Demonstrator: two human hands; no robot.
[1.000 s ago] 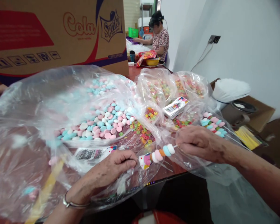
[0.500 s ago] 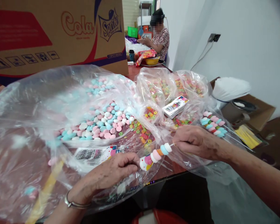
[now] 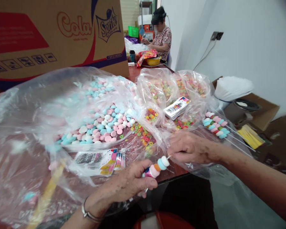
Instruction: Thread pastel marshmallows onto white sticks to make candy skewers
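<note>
A candy skewer (image 3: 157, 167) with white, blue, orange and pink pieces slants between my two hands. My left hand (image 3: 130, 178) is closed round its lower end, where a bit of colourful printed card shows beneath the fingers. My right hand (image 3: 193, 148) pinches the tip of the stick just past the white piece. Behind my left hand, printed cards (image 3: 96, 161) lie partly under clear plastic. Pink, blue and white candies (image 3: 105, 125) are heaped in a large clear bag, with small coloured candy rings (image 3: 143, 133) beside them.
Several loaded skewers (image 3: 215, 124) lie at the right on plastic. A stack of cards (image 3: 177, 107) rests among bags of candy rings (image 3: 166, 87). A big cardboard box (image 3: 62, 35) stands at the back left. Another person (image 3: 162, 38) sits at the far end of the table.
My left hand has moved right and closed further over the card and the skewer's lower end. My right hand has shifted left and slightly down with the stick's tip.
</note>
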